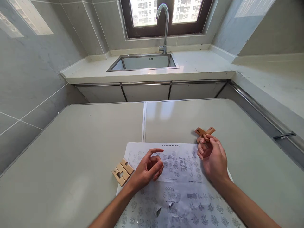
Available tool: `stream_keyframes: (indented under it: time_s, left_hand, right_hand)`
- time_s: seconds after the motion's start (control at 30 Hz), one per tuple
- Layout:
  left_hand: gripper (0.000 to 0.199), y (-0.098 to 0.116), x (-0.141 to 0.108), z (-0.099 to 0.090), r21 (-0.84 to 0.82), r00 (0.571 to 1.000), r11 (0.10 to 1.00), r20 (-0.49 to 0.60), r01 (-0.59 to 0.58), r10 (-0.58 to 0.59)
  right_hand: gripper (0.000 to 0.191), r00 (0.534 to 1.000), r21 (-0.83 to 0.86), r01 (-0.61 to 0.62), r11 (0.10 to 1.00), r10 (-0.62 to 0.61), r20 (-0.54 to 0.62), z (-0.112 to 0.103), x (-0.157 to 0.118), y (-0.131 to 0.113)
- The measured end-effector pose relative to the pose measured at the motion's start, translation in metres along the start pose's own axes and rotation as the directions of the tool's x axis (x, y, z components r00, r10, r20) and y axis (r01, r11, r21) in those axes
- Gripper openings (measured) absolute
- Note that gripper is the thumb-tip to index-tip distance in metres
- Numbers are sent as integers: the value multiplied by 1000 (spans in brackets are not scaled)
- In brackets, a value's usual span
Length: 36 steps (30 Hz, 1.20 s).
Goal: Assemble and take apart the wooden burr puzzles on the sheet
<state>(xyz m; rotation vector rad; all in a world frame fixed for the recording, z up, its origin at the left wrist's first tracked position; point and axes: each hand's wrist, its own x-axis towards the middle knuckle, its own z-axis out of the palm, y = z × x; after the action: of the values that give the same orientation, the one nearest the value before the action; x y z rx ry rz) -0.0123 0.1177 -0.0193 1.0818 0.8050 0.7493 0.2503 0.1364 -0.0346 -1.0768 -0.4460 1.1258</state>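
Note:
My left hand (150, 167) hovers over the printed paper sheet (175, 185), its index finger stretched out and the others loosely curled, holding nothing. Beside its wrist, several pale notched wooden puzzle pieces (122, 173) lie side by side at the sheet's left edge; one bears a number. At the sheet's upper right corner, my right hand (212, 156) has its thumb and index finger closed on the near end of crossed brown wooden puzzle pieces (201, 131). Numbers show on two of their arms. My fingers partly hide the crossing.
The sheet carries rows of small diagrams and has two torn spots near its middle. It lies on a pale table (71, 152) with a seam (143, 122). Beyond stand a counter (197, 65), a sink (144, 63) and a tap (165, 28); a tiled wall (35, 72) rises at left.

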Motion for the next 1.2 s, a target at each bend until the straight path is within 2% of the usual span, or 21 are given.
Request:
stream_keyframes:
  time_s: [0.23, 0.4, 0.5, 0.57, 0.63, 0.8, 0.9, 1.03, 1.13, 1.2]
  left_hand:
    - [45, 1, 1, 0, 13, 1000, 1000, 12, -5, 5]
    - [44, 1, 0, -1, 27, 1000, 1000, 19, -6, 5]
    - [44, 2, 0, 0, 27, 1000, 999, 16, -17, 16]
    - [43, 2, 1, 1, 33, 1000, 999, 17, -23, 22]
    - [41, 2, 1, 1, 47, 999, 999, 27, -24, 23]
    - [34, -2, 1, -1, 96, 998, 994, 49, -47, 43]
    - [32, 0, 0, -1, 155, 998, 987, 55, -46, 38]
    - [30, 8, -2, 6, 293, 998, 955, 49, -46, 33]
    - [24, 13, -6, 13, 430, 997, 900, 64, -70, 47]
    - [19, 15, -13, 17, 544, 994, 832, 87, -108, 71]
  right_hand:
    - [32, 999, -81, 32, 996, -35, -36, 2, -4, 3]
    - [34, 996, -186, 92, 978, -93, 4, 9, -12, 1]
    - [31, 984, -279, 172, 945, -153, 90, 13, -21, 1]
    - [23, 969, -341, 204, 917, -140, 202, 14, -27, 4]
    - [15, 940, -379, 220, 899, -92, 329, 13, -30, 9]
    - [21, 831, -506, 245, 827, 89, 549, 9, -31, 22]
    - [20, 789, -576, 300, 761, 141, 597, 10, -31, 25]
    - [20, 774, -604, 355, 713, 138, 618, 10, -31, 26]
    - [20, 772, -605, 365, 708, 133, 622, 10, -30, 27]
    - [19, 771, -603, 366, 709, 131, 623, 9, -30, 28]
